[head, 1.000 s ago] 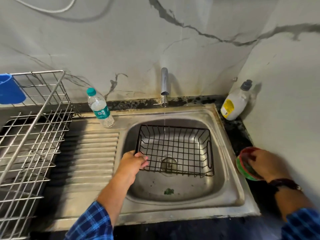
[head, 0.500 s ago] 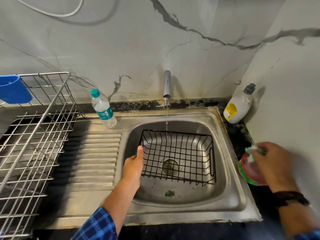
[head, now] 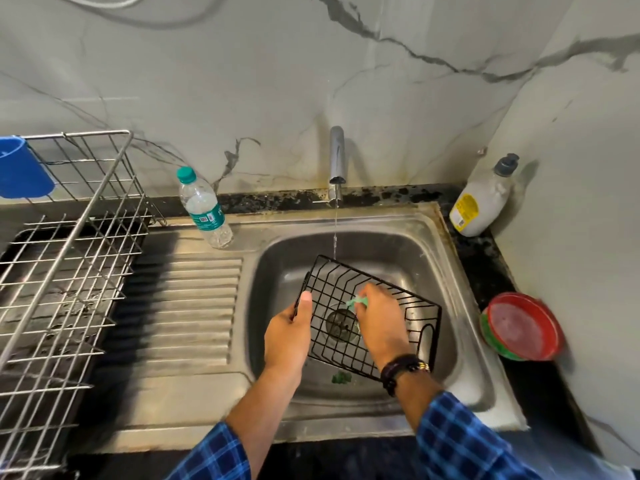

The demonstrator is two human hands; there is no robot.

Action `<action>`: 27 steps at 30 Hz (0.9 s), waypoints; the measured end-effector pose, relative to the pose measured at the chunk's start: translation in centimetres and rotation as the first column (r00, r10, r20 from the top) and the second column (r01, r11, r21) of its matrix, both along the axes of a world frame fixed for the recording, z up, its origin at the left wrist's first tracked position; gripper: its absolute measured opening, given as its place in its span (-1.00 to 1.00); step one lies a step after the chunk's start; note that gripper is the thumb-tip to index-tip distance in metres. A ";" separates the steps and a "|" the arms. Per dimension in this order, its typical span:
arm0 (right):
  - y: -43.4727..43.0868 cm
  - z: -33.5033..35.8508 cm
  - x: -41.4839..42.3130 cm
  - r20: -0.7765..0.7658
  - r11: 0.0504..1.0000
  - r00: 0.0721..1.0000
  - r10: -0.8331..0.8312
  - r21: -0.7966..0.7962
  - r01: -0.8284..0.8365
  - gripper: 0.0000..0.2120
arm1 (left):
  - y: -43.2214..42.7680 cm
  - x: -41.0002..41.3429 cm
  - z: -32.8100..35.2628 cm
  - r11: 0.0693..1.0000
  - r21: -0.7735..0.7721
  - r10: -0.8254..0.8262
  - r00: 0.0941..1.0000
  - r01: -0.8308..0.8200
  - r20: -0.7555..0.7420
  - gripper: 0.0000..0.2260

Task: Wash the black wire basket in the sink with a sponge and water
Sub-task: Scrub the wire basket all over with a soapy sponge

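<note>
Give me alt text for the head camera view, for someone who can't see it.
A person's left hand grips a tilted black wire basket in a steel sink while the right hand holds a green sponge against its wires. A thin stream runs from the tap.

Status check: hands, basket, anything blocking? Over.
Left hand grips basket edge, basket tilted in sink. Right hand holds sponge against wires. Tap running. Nothing blocking seen.

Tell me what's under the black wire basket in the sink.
Through the black wire basket the drain of the sink shows, and a green scrap lies below its near edge. The right hand with the sponge hides the floor beneath it.
</note>
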State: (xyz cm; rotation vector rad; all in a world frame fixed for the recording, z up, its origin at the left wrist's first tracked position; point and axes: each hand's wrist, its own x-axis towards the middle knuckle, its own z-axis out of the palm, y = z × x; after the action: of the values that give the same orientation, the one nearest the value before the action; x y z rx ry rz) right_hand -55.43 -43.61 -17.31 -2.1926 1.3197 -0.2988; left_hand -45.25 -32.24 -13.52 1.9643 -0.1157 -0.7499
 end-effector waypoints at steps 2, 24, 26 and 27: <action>0.2 -0.7 -0.1 -0.057 0.998 0.997 -0.057 -0.015 0.056 -0.93 | 0.4 0.1 -0.2 1.000 0.009 0.021 1.000 -0.021 0.005 -0.48; -2.7 5.0 0.7 -0.401 0.990 0.916 -0.016 -0.135 -0.042 -0.81 | 2.0 -0.5 -2.9 0.937 -0.195 0.218 0.921 -0.291 -0.324 -0.51; -3.1 5.3 -0.2 -0.441 0.986 0.894 -0.079 -0.164 0.006 -0.78 | 2.3 0.0 -2.9 0.940 -0.196 0.213 0.928 -0.280 -0.305 -0.57; -2.7 5.2 -0.1 -0.431 0.987 0.898 -0.090 -0.161 0.021 -0.78 | 2.3 0.2 -3.1 0.941 -0.196 0.211 0.932 -0.275 -0.295 -0.59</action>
State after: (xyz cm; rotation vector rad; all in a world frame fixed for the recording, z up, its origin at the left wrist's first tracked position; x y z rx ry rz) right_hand -55.56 -46.31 -12.14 -2.4483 1.6456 0.0880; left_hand -45.01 -29.98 -16.59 1.5987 0.1964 -0.7921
